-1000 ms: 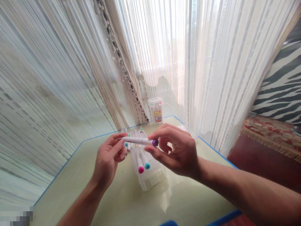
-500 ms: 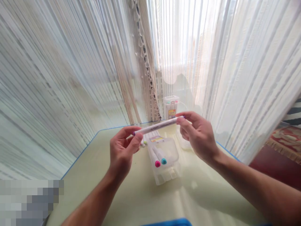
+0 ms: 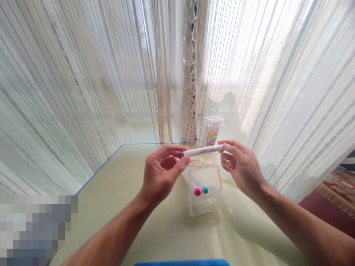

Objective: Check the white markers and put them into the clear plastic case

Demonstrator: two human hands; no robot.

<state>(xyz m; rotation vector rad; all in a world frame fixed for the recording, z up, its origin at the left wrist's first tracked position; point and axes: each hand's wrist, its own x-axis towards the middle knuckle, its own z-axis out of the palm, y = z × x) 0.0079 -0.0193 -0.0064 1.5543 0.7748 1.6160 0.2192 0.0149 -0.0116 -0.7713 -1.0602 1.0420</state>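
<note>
Inspecting seemingly in hand: purple-capped marker (image 3: pixel 203 150) held between hands, pinched by left hand (image 3: pixel 163 168) at purple end, by right hand (image 3: pixel 244 162) at other; plastic marker case (image 3: pixel 202 210) below; turning would call for one pinch eased.

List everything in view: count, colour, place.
Table: 1, pale green, blue-edged, centre
Held marker: 1, white and purple, raised over table
Clear box: 1, colourless, on table
Pink marker: 1, pink end, at clear box
Teal marker: 1, teal end, right of pink marker
Upright case: 1, clear, yellow-labelled, far table edge
Partly hidden container: 1, clear, right of clear box
Curtains: uncounted, whitish, behind table
Bead string: 1, clear and dark, among curtains
Blue object: 1, blue, bottom edge
Fringed cloth: 1, red and cream, right edge
Left hand: 1, bare, on purple end
Right hand: 1, bare, on held marker's other end
</note>
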